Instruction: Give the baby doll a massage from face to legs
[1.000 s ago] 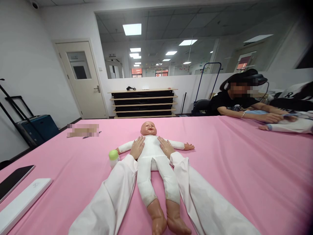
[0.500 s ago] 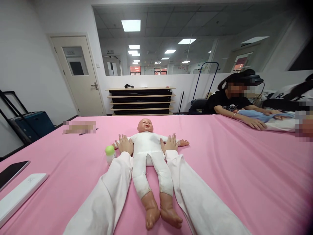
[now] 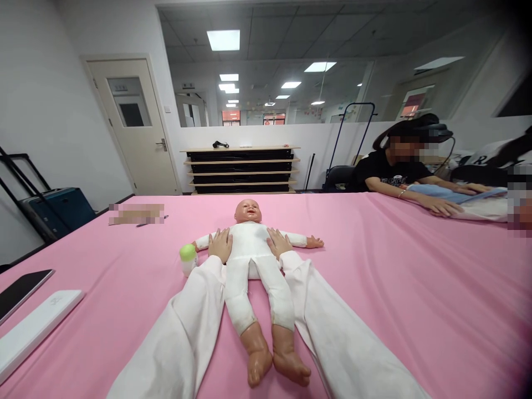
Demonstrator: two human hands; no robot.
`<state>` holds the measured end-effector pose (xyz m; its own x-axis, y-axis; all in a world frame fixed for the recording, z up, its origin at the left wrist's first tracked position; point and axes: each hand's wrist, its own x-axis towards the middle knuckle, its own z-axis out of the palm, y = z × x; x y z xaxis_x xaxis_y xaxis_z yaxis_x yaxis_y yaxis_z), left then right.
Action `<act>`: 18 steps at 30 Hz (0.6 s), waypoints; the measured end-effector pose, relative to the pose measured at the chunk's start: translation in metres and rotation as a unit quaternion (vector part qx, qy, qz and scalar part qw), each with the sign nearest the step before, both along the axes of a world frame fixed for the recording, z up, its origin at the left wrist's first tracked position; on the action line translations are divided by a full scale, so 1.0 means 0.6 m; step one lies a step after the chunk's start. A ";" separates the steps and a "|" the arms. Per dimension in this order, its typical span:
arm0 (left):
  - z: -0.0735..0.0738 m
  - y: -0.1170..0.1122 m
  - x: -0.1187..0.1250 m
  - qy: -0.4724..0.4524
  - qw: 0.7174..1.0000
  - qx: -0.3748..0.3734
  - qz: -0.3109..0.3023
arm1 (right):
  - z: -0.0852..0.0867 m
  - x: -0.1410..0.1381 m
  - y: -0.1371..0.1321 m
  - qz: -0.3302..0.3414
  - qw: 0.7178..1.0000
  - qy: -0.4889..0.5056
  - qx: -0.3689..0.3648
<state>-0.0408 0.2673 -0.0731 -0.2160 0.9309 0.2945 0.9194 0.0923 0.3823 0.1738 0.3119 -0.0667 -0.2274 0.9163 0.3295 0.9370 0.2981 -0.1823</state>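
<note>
A baby doll (image 3: 249, 244) with a white cloth body lies on its back, arms spread and feet toward me. My left hand (image 3: 220, 245) rests open against the doll's side, at the left of its chest near the armpit. On the other side, my right hand (image 3: 279, 243) lies open along the chest edge by the doll's other arm. The fingers of both hands are stretched out and pressed flat, gripping nothing. Beside my left wrist stands a small white bottle (image 3: 189, 260) with a green cap, close to the doll's hand.
Pink cloth (image 3: 374, 288) covers the table. At the left lie a black tablet-like device (image 3: 25, 291) and a white oblong box (image 3: 39, 327); a pen (image 3: 152, 221) is farther back. A co-worker (image 3: 399, 166) in a headset handles a blue-clothed doll at the right.
Both my hands have moved inward, from over the doll's upper arms to the sides of its chest. The doll and the bottle stay in place.
</note>
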 end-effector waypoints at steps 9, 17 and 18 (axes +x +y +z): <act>-0.001 -0.019 -0.009 0.007 0.994 0.017 0.107 | 0.001 0.019 -0.029 -0.045 0.997 0.026 0.049; -0.005 -0.029 -0.023 -0.025 0.973 0.069 0.219 | 0.001 0.031 -0.041 -0.002 0.992 0.058 0.113; -0.002 -0.030 -0.025 -0.028 0.970 0.079 0.228 | 0.002 0.031 -0.040 0.004 0.991 0.062 0.120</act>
<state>-0.0557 0.2493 -0.0745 -0.6150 0.6791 0.4007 0.7737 0.4213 0.4732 0.1925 0.2878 -0.0656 -0.1792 0.8064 0.5636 0.9093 0.3545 -0.2180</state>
